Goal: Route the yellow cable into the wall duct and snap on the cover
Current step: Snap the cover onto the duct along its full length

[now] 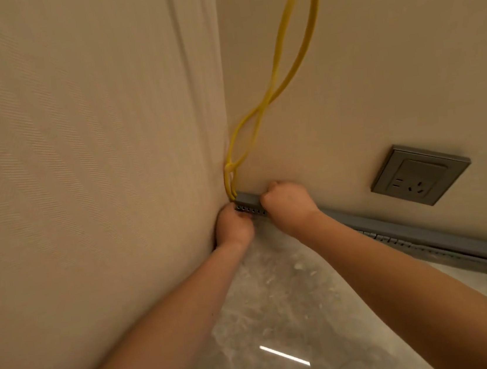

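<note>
A yellow cable [278, 66] hangs doubled down the room corner from above and enters the left end of a grey slotted wall duct [420, 239] that runs low along the right wall. The grey cover [248, 198] lies on top of the duct at the corner end. My left hand [233, 224] is curled at the duct's end in the corner, its fingers hidden against the slots. My right hand [289, 201] is a fist, gripping the cover and duct just right of the corner. What the fingertips hold is hidden.
A grey wall socket [420, 174] sits on the right wall above the duct. The left wall [77, 143] meets the right wall at the corner. A glossy grey marble floor [283, 317] lies below, reflecting light strips.
</note>
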The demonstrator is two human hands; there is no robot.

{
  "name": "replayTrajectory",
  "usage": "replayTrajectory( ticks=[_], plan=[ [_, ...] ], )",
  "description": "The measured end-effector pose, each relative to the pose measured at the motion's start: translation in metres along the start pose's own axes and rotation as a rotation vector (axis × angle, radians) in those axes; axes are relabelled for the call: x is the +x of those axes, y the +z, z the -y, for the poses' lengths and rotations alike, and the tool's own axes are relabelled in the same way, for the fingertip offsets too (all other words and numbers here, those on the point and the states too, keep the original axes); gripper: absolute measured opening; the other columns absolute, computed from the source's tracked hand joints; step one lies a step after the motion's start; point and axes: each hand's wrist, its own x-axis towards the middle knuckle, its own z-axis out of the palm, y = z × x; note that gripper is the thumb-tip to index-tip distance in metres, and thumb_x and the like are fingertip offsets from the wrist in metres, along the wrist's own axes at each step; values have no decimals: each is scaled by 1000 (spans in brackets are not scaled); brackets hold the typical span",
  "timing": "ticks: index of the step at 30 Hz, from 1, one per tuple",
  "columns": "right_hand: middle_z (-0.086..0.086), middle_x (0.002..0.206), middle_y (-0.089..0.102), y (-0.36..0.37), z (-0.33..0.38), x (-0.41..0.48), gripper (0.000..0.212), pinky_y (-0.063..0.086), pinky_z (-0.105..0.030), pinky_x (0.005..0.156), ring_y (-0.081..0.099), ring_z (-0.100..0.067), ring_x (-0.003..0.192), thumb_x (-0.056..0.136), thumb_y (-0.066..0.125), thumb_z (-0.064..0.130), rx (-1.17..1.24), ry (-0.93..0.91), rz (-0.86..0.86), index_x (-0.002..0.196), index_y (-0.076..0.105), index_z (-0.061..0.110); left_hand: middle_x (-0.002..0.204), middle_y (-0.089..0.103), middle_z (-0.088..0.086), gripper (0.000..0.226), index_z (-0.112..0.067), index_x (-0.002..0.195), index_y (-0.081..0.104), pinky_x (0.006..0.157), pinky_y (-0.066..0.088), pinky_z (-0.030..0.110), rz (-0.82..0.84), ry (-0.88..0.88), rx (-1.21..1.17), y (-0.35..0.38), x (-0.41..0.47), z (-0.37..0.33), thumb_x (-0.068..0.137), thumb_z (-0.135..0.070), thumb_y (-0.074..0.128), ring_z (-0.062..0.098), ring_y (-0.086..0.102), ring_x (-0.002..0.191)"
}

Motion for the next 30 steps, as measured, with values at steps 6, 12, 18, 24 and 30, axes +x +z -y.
replayTrajectory(
  ticks=[6, 12, 18, 24, 30],
  plan=[
    [-15, 116, 55, 2, 7, -1, 26, 47, -36, 72, 55, -34, 106, 90, 51, 0, -69, -57, 30, 113, 63, 3, 94, 71, 22, 28, -17, 75, 59, 87, 53, 56, -29, -107, -195, -3, -12, -10, 98, -23, 45, 37, 69, 90],
    [-11, 121, 49, 15, -1, -16, 35, 36, -35, 62, 46, -31, 113, 92, 44, 5, -26, -52, -78, 126, 49, 5, 96, 72, 21, 32, -16, 73, 61, 88, 53, 58, -99, -226, -332, 5, -16, -23, 93, -40, 54, 37, 69, 91],
    [-10, 121, 50, 15, 1, -16, 34, 36, -33, 61, 47, -31, 112, 91, 45, 4, -22, -64, -91, 125, 50, 4, 103, 71, 18, 37, -12, 90, 69, 92, 53, 50, -188, -253, -357, 10, -20, -23, 81, -47, 64, 36, 67, 99],
    [-12, 113, 54, 12, 5, -10, 32, 36, -31, 59, 53, -32, 103, 88, 49, -2, -107, -138, -62, 118, 59, 3, 100, 73, 15, 37, -7, 107, 70, 84, 57, 46, -335, -257, -386, 17, -18, -28, 81, -34, 73, 33, 69, 88],
    [-14, 114, 55, 18, 9, -4, 45, 40, -31, 61, 55, -33, 103, 89, 47, -2, -146, -127, -82, 134, 45, 2, 102, 74, 9, 39, -10, 108, 72, 84, 55, 36, -428, -200, -273, 20, -19, -23, 81, -38, 72, 25, 69, 92]
  ],
)
